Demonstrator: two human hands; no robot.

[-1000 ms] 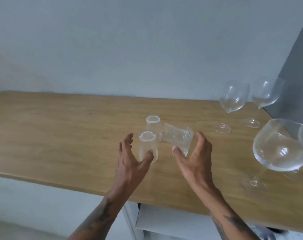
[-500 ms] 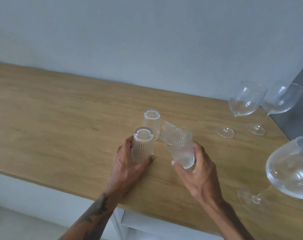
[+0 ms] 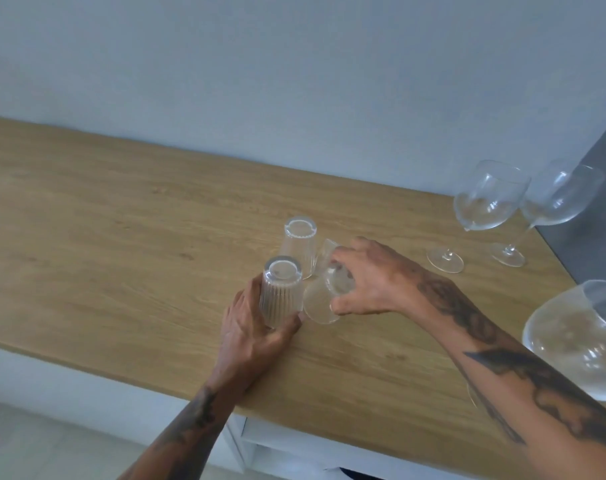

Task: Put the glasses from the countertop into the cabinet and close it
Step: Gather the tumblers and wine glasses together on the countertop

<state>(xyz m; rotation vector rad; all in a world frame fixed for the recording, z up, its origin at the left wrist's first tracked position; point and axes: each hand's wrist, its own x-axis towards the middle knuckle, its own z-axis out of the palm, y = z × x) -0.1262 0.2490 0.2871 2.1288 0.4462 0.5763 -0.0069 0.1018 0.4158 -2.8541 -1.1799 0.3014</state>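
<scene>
Several clear ribbed tumblers stand close together in the middle of the wooden countertop point(image 3: 121, 237). My left hand point(image 3: 253, 330) is wrapped around the nearest upside-down tumbler point(image 3: 280, 296), which rests on the counter. My right hand point(image 3: 370, 282) grips a second tumbler point(image 3: 320, 303) from above, tilted with its mouth toward the lower left, right beside the first. A third tumbler point(image 3: 299, 244) stands upside down just behind them. A fourth tumbler point(image 3: 325, 251) lies behind my right fingers, mostly hidden.
Two wine glasses point(image 3: 485, 206) point(image 3: 564, 199) stand at the back right by a grey panel point(image 3: 599, 216). A large wine glass point(image 3: 585, 341) looms close at the right edge, over my right forearm. A white cabinet opening point(image 3: 277, 441) shows under the counter's front edge.
My left hand closed around the near tumbler. My right hand picked up the lying tumbler and turned over it, now holding it tilted from above. The view swung left and down.
</scene>
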